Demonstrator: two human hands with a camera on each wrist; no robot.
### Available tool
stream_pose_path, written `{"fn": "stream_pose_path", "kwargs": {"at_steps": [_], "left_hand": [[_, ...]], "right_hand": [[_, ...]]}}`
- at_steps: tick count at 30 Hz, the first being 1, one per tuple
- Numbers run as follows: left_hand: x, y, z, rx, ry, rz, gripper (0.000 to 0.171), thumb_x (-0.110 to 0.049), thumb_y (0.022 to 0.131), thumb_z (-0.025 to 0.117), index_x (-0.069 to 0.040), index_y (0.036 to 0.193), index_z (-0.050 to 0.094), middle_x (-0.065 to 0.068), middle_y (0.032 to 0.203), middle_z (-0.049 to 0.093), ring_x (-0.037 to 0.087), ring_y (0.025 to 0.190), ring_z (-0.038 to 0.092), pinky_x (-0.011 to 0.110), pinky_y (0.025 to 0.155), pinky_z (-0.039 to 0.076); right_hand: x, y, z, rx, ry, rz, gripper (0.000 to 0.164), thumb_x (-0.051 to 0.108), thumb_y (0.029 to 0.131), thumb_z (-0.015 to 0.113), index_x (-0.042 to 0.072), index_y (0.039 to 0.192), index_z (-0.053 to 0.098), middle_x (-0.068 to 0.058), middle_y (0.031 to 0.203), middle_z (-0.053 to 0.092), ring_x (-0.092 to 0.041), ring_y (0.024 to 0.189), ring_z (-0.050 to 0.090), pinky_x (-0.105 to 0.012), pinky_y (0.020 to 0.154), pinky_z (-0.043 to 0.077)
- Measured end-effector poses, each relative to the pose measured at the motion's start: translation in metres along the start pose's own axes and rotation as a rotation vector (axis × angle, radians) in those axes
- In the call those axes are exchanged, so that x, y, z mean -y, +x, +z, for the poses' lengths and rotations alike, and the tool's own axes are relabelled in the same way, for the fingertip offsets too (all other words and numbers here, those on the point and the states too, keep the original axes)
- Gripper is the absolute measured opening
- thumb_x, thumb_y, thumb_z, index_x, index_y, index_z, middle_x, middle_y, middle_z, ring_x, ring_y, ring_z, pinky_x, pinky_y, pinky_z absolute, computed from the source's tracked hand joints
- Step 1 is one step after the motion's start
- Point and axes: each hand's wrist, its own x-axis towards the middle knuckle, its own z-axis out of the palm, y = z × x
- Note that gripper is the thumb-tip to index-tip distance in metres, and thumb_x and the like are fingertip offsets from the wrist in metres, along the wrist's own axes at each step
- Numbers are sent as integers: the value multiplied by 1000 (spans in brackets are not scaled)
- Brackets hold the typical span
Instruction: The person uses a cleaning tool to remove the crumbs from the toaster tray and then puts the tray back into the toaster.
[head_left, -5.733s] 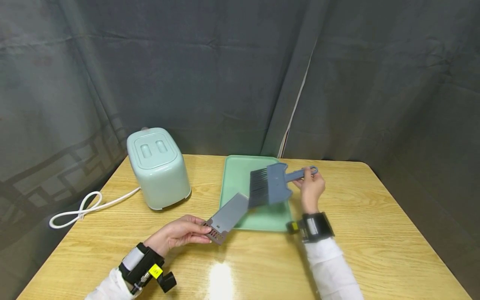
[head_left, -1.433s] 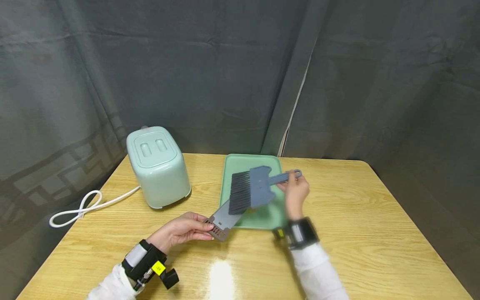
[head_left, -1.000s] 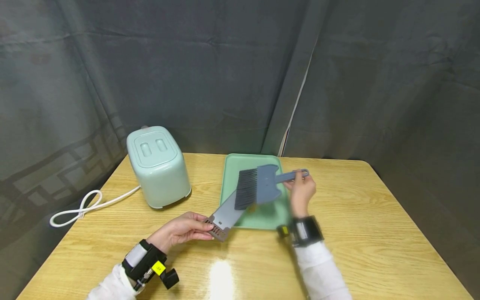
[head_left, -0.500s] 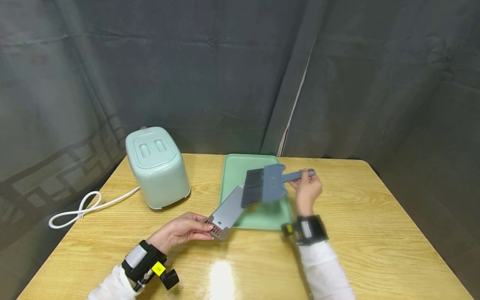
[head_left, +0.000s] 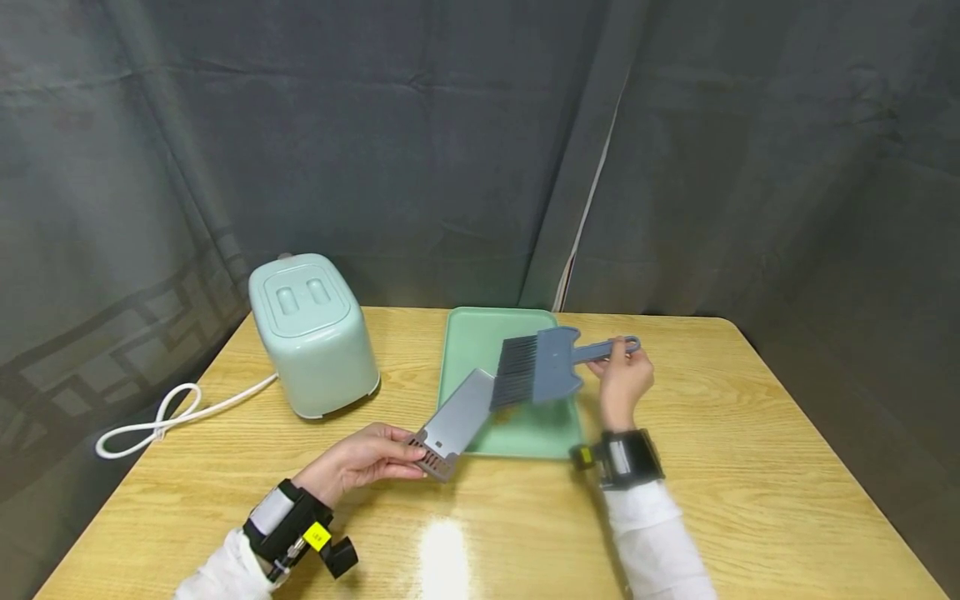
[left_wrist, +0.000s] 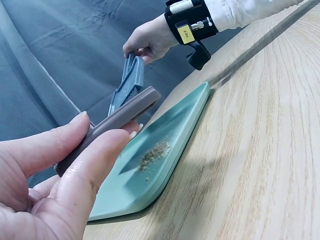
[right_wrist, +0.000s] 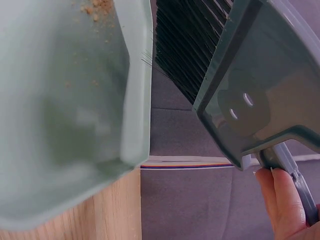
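My left hand (head_left: 367,461) pinches the brown slotted end of a toaster's crumb tray (head_left: 459,414), a flat silvery plate tilted over the near left of a green serving tray (head_left: 467,342). The blue-grey hand brush (head_left: 555,367) has its handle in the fingers of my right hand (head_left: 624,385). Its dark bristles (head_left: 516,371) hang just past the far end of the plate; whether they touch it I cannot tell. On the green tray lies a small heap of tan crumbs (left_wrist: 154,155), below the plate and brush. More loose crumbs (right_wrist: 98,7) show in the right wrist view.
A mint-green toaster (head_left: 315,342) with a lid stands at the left of the wooden table (head_left: 750,467). Its white cord (head_left: 168,425) lies looped at the left edge. Grey curtains (head_left: 405,150) hang behind the table and at its sides.
Over the last 1.4 seconds the brush has slid right, from on top of the crumb tray to just beyond its far end. My left hand stays nearly still.
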Motion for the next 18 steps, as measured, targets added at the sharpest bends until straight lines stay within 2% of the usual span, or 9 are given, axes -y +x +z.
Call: {"fn": "stream_pose_path", "kwargs": {"at_steps": [4,18], "left_hand": [[0,0,0,-4,0,-6,29,11,98,55,20,125,58,19,105,73,19,91,75,29,89,62],[-1,0,1,4,-1,-12,26,11,98,54,19,123,60,19,105,74,19,90,75,29,89,62]], "right_hand": [[1,2,-2,0,15,16,26,6,105,48,-18,111,58,-3,73,59,0,49,63,-15,56,61],[4,5,-8,-43,47,-10,19,5,105,47,-10,99,58,-3,73,58,0,49,63,-15,56,61]]}}
